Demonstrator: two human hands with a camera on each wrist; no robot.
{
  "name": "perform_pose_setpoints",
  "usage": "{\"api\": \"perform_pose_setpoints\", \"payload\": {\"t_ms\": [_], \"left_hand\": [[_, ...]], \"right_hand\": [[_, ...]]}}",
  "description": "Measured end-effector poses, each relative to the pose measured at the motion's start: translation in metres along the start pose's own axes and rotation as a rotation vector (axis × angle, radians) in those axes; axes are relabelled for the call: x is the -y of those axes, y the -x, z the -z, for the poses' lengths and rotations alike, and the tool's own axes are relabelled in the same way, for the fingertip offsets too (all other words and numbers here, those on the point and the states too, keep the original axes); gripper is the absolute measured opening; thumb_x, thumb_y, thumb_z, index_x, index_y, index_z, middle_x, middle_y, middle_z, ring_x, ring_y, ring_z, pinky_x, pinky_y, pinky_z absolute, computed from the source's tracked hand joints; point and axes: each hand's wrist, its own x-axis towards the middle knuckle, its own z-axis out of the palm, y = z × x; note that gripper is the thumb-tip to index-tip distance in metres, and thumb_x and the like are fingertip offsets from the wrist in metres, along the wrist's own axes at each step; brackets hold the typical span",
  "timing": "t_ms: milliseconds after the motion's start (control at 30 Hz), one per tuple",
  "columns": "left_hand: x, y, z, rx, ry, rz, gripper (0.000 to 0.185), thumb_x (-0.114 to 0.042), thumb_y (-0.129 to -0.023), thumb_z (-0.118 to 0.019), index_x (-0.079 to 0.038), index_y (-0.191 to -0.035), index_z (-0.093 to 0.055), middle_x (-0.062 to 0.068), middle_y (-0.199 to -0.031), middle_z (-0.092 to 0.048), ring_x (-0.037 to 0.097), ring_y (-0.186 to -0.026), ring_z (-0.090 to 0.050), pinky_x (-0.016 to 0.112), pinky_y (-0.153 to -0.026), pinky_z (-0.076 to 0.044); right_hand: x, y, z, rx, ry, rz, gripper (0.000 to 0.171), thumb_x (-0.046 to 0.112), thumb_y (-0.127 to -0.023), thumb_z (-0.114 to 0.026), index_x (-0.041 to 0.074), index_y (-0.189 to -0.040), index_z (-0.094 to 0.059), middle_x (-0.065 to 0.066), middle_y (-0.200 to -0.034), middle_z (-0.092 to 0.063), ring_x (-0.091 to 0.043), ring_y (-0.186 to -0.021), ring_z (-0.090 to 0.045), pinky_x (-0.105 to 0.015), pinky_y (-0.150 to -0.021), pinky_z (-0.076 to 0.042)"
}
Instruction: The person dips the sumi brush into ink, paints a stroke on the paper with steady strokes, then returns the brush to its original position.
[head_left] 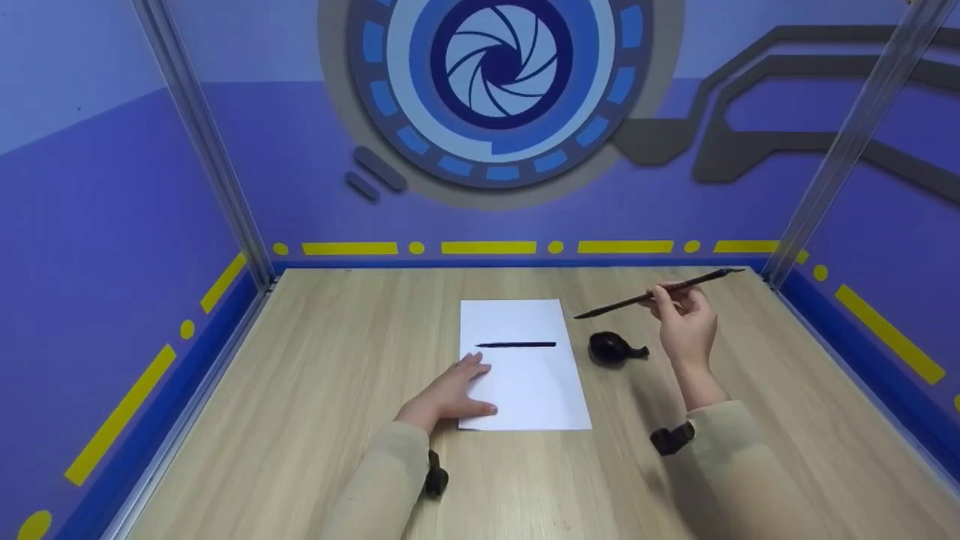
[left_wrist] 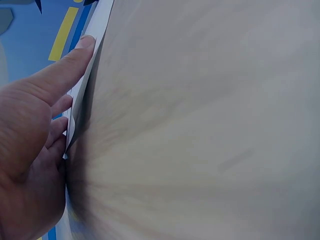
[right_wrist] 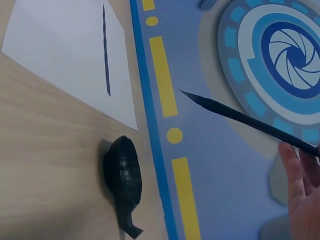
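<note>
The right hand [head_left: 686,322] pinches a long dark brush [head_left: 660,294] near its middle, fingers curled round the shaft, and holds it in the air above the wooden table [head_left: 315,390]. In the head view the brush's long axis runs nearly level, tilted slightly: its pointed black tip aims left and a little down toward the white paper [head_left: 525,390], while the far end rises to the right, toward the corner post. The tip hangs above and just to the right of the paper's upper right corner, clear of the sheet. A small black ink dish [head_left: 613,349] with a short spout sits on the table just beside the paper's right edge, below the brush. A single black stroke [head_left: 516,345] lies across the paper, running left to right. The left hand [head_left: 454,394] rests flat on the paper's lower left edge, fingers straight and spread, holding nothing. The right wrist view shows the dish's ribbed inside and the brush's fine tapered point against the blue wall, which the head view leaves too small to tell. The left wrist view shows only the fingers [left_wrist: 65,70] lying along the paper's edge; the table there is blurred
</note>
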Motion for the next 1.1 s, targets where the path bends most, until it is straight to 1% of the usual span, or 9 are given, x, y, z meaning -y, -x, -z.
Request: {"api": "perform_pose_setpoints", "payload": {"t_ms": [167,300,400,500,633,767,900,1000,1100], "left_hand": [[0.000,-0.001,0.000,0.001,0.010,-0.002,0.081,-0.037,-0.087,-0.083,-0.012,-0.155,-0.046,0.006,-0.173,-0.024,0.029,-0.162,-0.016,0.051,-0.132,-0.020],[0.000,-0.001,0.000,0.003,0.008,0.001,0.081,-0.037,-0.087,-0.083,-0.012,-0.155,-0.046,0.006,-0.173,-0.024,0.030,-0.162,-0.016,0.051,-0.132,-0.020],[0.001,-0.002,0.000,0.003,0.003,-0.006,0.081,-0.037,-0.087,-0.083,-0.011,-0.154,-0.047,0.007,-0.172,-0.024,0.031,-0.162,-0.017,0.052,-0.131,-0.021],[0.002,-0.002,0.000,0.004,-0.001,-0.016,0.081,-0.037,-0.087,-0.083,-0.009,-0.154,-0.047,0.009,-0.172,-0.025,0.032,-0.161,-0.017,0.052,-0.131,-0.021],[0.003,-0.002,0.000,0.007,-0.007,-0.024,0.081,-0.037,-0.087,-0.082,-0.008,-0.154,-0.046,0.010,-0.172,-0.025,0.032,-0.162,-0.017,0.051,-0.131,-0.021],[0.004,-0.002,0.000,0.006,-0.008,-0.021,0.081,-0.036,-0.087,-0.082,-0.008,-0.154,-0.046,0.009,-0.172,-0.025,0.031,-0.162,-0.017,0.051,-0.131,-0.021],[0.004,-0.003,0.000,0.004,-0.006,-0.012,0.081,-0.037,-0.087,-0.082,-0.009,-0.155,-0.046,0.008,-0.172,-0.024,0.031,-0.162,-0.017,0.051,-0.131,-0.020],[0.004,-0.003,-0.001,0.003,-0.002,-0.018,0.082,-0.036,-0.087,-0.083,-0.008,-0.154,-0.046,0.009,-0.172,-0.025,0.032,-0.162,-0.017,0.052,-0.131,-0.020],[0.004,-0.002,-0.001,0.002,-0.002,-0.022,0.082,-0.037,-0.087,-0.082,-0.009,-0.155,-0.046,0.008,-0.172,-0.024,0.031,-0.162,-0.016,0.052,-0.131,-0.020]], "right_hand": [[0.003,0.002,0.009,-0.004,0.021,0.050,0.031,0.019,-0.099,-0.069,-0.005,-0.117,-0.065,0.011,-0.094,-0.073,0.000,-0.081,-0.074,-0.014,-0.077,-0.061],[0.004,0.004,0.015,-0.003,0.043,0.092,0.031,0.018,-0.099,-0.069,-0.006,-0.117,-0.066,0.016,-0.092,-0.071,0.002,-0.081,-0.073,-0.013,-0.079,-0.060],[0.005,0.005,0.019,-0.006,0.075,0.152,0.027,0.015,-0.097,-0.072,-0.005,-0.114,-0.069,0.017,-0.090,-0.073,0.004,-0.080,-0.072,-0.011,-0.077,-0.059],[0.005,0.007,0.022,0.001,0.113,0.272,0.019,0.007,-0.094,-0.073,-0.006,-0.109,-0.072,0.000,-0.092,-0.079,0.006,-0.081,-0.072,-0.009,-0.076,-0.058],[0.002,0.010,0.025,0.025,0.168,0.430,0.015,-0.004,-0.090,-0.075,-0.006,-0.104,-0.075,-0.023,-0.096,-0.078,0.010,-0.084,-0.071,-0.006,-0.076,-0.056],[-0.001,0.013,0.030,0.072,0.220,0.544,0.017,-0.009,-0.085,-0.076,-0.001,-0.101,-0.079,-0.020,-0.094,-0.077,0.014,-0.088,-0.068,-0.002,-0.077,-0.053],[-0.007,0.013,0.034,0.137,0.273,0.755,0.027,-0.018,-0.077,-0.077,-0.002,-0.099,-0.078,-0.019,-0.093,-0.076,0.012,-0.094,-0.067,-0.001,-0.083,-0.051],[-0.012,0.013,0.036,0.165,0.321,0.897,0.034,-0.022,-0.071,-0.079,-0.001,-0.098,-0.078,-0.017,-0.093,-0.077,0.001,-0.090,-0.071,0.000,-0.086,-0.050],[-0.015,0.015,0.039,0.194,0.403,0.993,0.033,-0.017,-0.073,-0.080,0.002,-0.100,-0.078,-0.011,-0.095,-0.078,-0.015,-0.083,-0.074,-0.001,-0.089,-0.049]]}}
